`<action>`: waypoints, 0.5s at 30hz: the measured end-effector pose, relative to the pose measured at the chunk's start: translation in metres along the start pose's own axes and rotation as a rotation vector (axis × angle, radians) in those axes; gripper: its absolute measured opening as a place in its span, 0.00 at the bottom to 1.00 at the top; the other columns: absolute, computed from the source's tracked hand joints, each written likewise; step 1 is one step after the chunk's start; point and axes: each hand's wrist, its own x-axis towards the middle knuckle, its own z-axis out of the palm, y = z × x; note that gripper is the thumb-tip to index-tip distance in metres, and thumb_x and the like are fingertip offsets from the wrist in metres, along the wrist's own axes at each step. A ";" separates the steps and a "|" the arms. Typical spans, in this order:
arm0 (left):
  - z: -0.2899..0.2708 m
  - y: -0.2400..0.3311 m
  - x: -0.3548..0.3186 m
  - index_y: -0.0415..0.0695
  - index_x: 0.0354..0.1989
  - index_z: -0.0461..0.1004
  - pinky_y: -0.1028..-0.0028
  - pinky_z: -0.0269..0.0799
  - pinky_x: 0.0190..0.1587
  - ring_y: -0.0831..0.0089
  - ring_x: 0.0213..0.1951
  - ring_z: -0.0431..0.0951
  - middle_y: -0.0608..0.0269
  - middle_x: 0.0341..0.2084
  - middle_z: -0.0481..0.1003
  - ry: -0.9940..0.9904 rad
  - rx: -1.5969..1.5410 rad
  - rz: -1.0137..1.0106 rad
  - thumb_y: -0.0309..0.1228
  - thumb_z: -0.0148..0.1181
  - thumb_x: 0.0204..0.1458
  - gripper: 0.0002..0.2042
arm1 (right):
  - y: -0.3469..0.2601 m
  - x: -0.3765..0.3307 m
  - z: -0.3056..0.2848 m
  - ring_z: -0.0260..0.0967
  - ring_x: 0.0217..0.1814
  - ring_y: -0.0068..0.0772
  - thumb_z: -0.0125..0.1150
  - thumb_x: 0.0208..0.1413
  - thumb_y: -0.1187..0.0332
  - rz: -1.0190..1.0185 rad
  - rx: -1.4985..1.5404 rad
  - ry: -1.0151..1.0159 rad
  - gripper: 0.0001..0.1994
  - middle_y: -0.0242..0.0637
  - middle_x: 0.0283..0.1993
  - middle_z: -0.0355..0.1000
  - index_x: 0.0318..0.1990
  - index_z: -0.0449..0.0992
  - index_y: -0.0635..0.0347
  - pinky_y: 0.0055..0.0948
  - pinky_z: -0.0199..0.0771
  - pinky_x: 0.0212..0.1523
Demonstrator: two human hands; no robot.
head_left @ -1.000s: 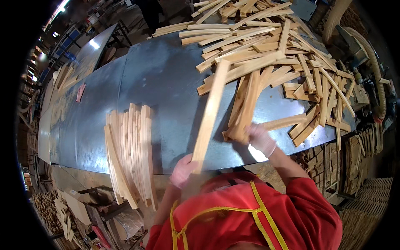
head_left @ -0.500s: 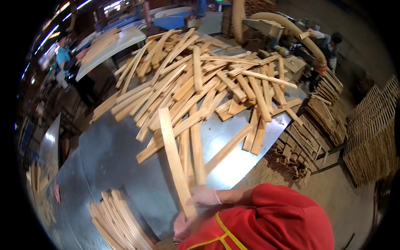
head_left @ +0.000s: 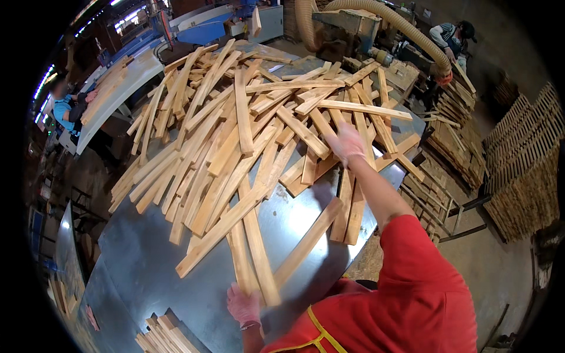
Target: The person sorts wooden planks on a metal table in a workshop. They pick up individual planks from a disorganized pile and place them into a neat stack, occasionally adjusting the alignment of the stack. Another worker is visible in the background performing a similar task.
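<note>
A big heap of loose wooden strips (head_left: 235,147) is spread over a metal-topped table (head_left: 135,247). My right hand (head_left: 348,144), in a pale pinkish glove, reaches out into the right side of the heap. Its fingers close around a wooden strip (head_left: 321,123), partly hidden by the hand. Close to my body, my gloved left hand (head_left: 243,305) has its fingers at the near end of another wooden strip (head_left: 240,259) that lies on the table. Beside that strip rests a second one, slanting the same way.
A neat row of wooden strips (head_left: 168,335) lies at the table's lower left. One piece of wood (head_left: 256,22) shows beyond the heap before blue machinery. A ribbed hose (head_left: 400,26) arches at the back. Co-workers stand far left and far right; slatted stacks (head_left: 521,170) rise at right.
The strip both hands held upright has left them. My right hand has moved forward into the heap; my left stays low, now at a lying strip's end. The view has shifted.
</note>
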 end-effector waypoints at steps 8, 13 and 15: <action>0.002 0.006 0.021 0.41 0.66 0.68 0.54 0.78 0.55 0.48 0.55 0.81 0.44 0.52 0.80 -0.225 -0.198 -0.045 0.42 0.65 0.55 0.32 | 0.128 -0.012 0.043 0.76 0.62 0.55 0.65 0.56 0.59 0.173 -0.471 -0.030 0.31 0.56 0.55 0.78 0.66 0.68 0.59 0.52 0.77 0.61; -0.059 -0.004 -0.013 0.36 0.64 0.70 0.69 0.79 0.50 0.62 0.44 0.83 0.55 0.42 0.82 -0.393 -0.492 -0.063 0.28 0.65 0.49 0.30 | 0.116 -0.027 0.036 0.80 0.53 0.53 0.63 0.57 0.64 0.323 -0.382 -0.114 0.27 0.49 0.50 0.80 0.63 0.67 0.61 0.53 0.79 0.55; -0.079 -0.011 -0.034 0.39 0.66 0.68 0.66 0.78 0.52 0.60 0.47 0.82 0.53 0.45 0.80 -0.458 -0.530 -0.111 0.30 0.65 0.50 0.31 | 0.075 -0.059 0.013 0.81 0.48 0.48 0.63 0.55 0.67 0.449 0.162 -0.193 0.21 0.49 0.46 0.80 0.56 0.74 0.64 0.47 0.81 0.52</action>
